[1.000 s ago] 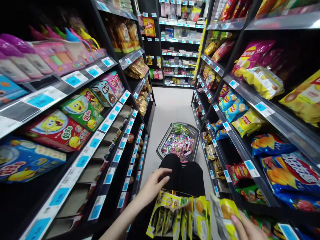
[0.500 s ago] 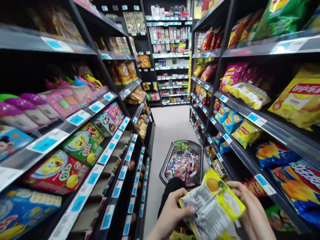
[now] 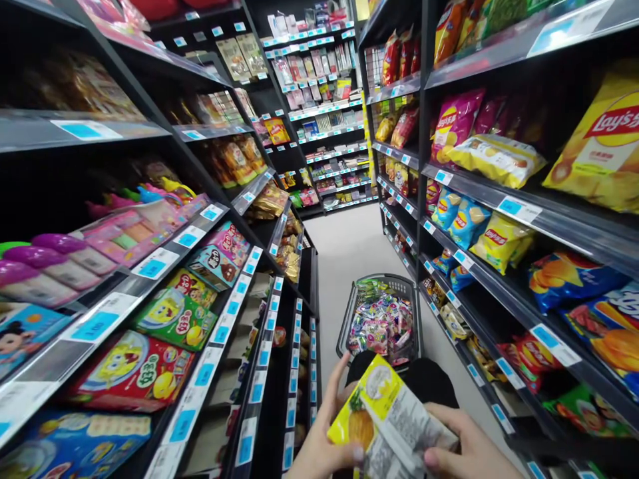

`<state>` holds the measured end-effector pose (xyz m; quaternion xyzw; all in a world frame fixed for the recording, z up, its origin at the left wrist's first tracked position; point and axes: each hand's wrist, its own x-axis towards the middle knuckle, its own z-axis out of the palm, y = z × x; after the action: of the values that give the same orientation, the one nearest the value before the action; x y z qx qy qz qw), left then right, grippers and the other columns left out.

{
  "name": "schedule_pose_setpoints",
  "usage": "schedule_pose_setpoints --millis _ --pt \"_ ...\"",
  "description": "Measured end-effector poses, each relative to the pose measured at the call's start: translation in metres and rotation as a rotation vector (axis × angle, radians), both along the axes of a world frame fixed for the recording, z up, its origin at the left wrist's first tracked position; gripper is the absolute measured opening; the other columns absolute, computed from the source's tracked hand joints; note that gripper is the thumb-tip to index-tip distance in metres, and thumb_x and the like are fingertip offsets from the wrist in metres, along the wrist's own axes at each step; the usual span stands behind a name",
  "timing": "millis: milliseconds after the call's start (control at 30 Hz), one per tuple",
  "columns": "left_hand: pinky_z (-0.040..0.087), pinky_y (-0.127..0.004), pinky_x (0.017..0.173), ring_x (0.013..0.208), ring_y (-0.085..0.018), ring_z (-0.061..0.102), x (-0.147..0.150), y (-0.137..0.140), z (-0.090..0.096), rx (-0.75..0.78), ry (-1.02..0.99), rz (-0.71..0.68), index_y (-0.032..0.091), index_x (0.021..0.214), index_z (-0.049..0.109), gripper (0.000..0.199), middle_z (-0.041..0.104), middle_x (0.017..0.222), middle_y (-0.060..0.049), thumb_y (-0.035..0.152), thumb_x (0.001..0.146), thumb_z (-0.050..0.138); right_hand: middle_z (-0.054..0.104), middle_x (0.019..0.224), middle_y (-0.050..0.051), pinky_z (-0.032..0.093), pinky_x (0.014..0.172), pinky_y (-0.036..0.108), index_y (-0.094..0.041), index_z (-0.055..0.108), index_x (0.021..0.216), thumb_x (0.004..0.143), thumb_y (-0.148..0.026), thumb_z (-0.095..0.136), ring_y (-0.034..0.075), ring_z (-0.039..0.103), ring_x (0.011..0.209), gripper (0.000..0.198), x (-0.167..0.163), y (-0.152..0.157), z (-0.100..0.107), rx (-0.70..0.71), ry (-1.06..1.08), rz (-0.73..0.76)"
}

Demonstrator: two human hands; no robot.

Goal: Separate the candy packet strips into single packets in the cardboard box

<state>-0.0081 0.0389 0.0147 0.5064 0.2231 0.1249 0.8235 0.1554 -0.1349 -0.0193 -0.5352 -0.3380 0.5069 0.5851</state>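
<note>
A yellow and silver-grey snack packet (image 3: 387,416) is held low in front of me, tilted, with printed pictures of food on its yellow part. My left hand (image 3: 324,436) grips its left side, the thumb lying over the front face and one finger raised behind. On the other side my right hand (image 3: 466,442) pinches the grey edge between thumb and fingers. The packet's lower end is cut off by the frame. Just beyond my dark-clothed knees, a grey shopping basket (image 3: 345,318) stands on the floor, with many small colourful wrapped packs (image 3: 382,319) inside.
Shelves close in on both sides. Boxed snacks (image 3: 134,369) and pink toys (image 3: 124,229) fill the left shelves (image 3: 164,263); chip bags (image 3: 499,243) line the right shelves (image 3: 554,216). Ahead, pale floor (image 3: 339,239) leads to a stocked back shelf (image 3: 324,110).
The packet has been turned in my hands, so its yellow end now points to the upper left. Both hands have shifted left with it. The view has tilted, and the basket appears farther right.
</note>
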Motion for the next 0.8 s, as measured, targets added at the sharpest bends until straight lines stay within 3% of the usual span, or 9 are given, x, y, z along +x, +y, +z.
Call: schedule_pose_setpoints --millis 100,200,267,333,400,500,633,700,800 --pt "0.048 -0.035 0.087 0.099 -0.029 0.063 -0.007 0.004 0.001 0.145 0.138 -0.032 0.024 0.103 0.072 0.057 0.069 0.107 -0.007 0.024 0.049 0.09 0.072 0.081 0.002 0.051 0.071 0.028 -0.022 0.069 0.113 0.063 -0.053 0.08 0.022 0.066 0.078 0.06 -0.006 0.0 -0.006 0.034 0.178 -0.119" --pt "0.049 -0.026 0.068 0.076 -0.021 0.063 -0.006 0.0 -0.008 0.226 0.239 0.01 0.019 0.077 0.076 0.034 0.071 0.083 -0.003 0.013 0.045 0.087 0.066 0.063 -0.004 0.049 0.06 0.021 -0.027 0.06 0.119 0.066 -0.052 0.079 0.015 0.064 0.061 0.061 -0.022 0.005 -0.017 0.063 0.255 -0.527" --pt "0.044 -0.023 0.056 0.061 -0.016 0.058 -0.003 -0.005 -0.014 0.194 0.254 0.079 0.018 0.073 0.075 0.029 0.068 0.068 0.0 0.012 0.047 0.084 0.071 0.076 -0.001 0.053 0.067 0.024 -0.031 0.059 0.119 0.064 -0.052 0.08 0.017 0.068 0.069 0.063 -0.03 0.004 -0.021 0.15 0.294 -0.698" --pt "0.042 -0.023 0.054 0.057 -0.016 0.056 0.0 -0.008 -0.017 0.208 0.252 0.165 0.018 0.067 0.075 0.021 0.067 0.061 0.0 0.012 0.048 0.081 0.074 0.1 0.006 0.055 0.077 0.03 -0.032 0.065 0.116 0.057 -0.05 0.085 0.023 0.071 0.088 0.065 -0.032 -0.002 -0.019 0.187 0.255 -0.69" --pt "0.045 -0.025 0.06 0.062 -0.018 0.058 0.001 -0.009 -0.017 0.294 0.262 0.234 0.018 0.058 0.074 0.014 0.069 0.061 -0.002 0.011 0.048 0.08 0.074 0.109 0.009 0.057 0.078 0.03 -0.03 0.075 0.103 0.056 -0.044 0.087 0.026 0.071 0.096 0.051 -0.028 -0.01 -0.014 0.141 0.067 -0.576" --pt "0.046 -0.028 0.067 0.065 -0.021 0.059 0.001 -0.012 -0.014 0.412 0.278 0.253 0.02 0.051 0.073 0.011 0.069 0.06 -0.003 0.013 0.05 0.081 0.078 0.095 0.007 0.059 0.069 0.023 -0.034 0.079 0.089 0.065 -0.031 0.083 0.023 0.075 0.081 0.025 -0.02 -0.019 -0.004 0.129 -0.316 -0.49" --pt "0.044 -0.028 0.064 0.063 -0.021 0.056 0.002 -0.019 -0.008 0.477 0.263 0.26 0.02 0.053 0.071 0.012 0.065 0.059 -0.003 0.024 0.055 0.082 0.078 0.081 0.004 0.058 0.065 0.023 -0.033 0.08 0.082 0.076 -0.034 0.076 0.021 0.074 0.069 0.007 -0.021 -0.019 0.0 0.224 -0.596 -0.721" --pt "0.043 -0.028 0.064 0.064 -0.02 0.055 0.004 -0.023 -0.004 0.498 0.243 0.264 0.02 0.056 0.069 0.017 0.064 0.062 -0.002 0.031 0.06 0.082 0.077 0.078 0.004 0.057 0.064 0.022 -0.03 0.079 0.077 0.081 -0.035 0.071 0.02 0.074 0.067 0.01 -0.022 -0.019 0.0 0.231 -0.722 -0.752" --pt "0.042 -0.027 0.063 0.065 -0.02 0.055 0.006 -0.025 0.004 0.515 0.24 0.278 0.019 0.054 0.065 0.024 0.061 0.066 -0.002 0.035 0.063 0.08 0.075 0.076 0.003 0.054 0.061 0.018 -0.027 0.072 0.076 0.086 -0.032 0.063 0.016 0.072 0.065 0.015 -0.019 -0.019 0.001 0.173 -0.863 -0.631"
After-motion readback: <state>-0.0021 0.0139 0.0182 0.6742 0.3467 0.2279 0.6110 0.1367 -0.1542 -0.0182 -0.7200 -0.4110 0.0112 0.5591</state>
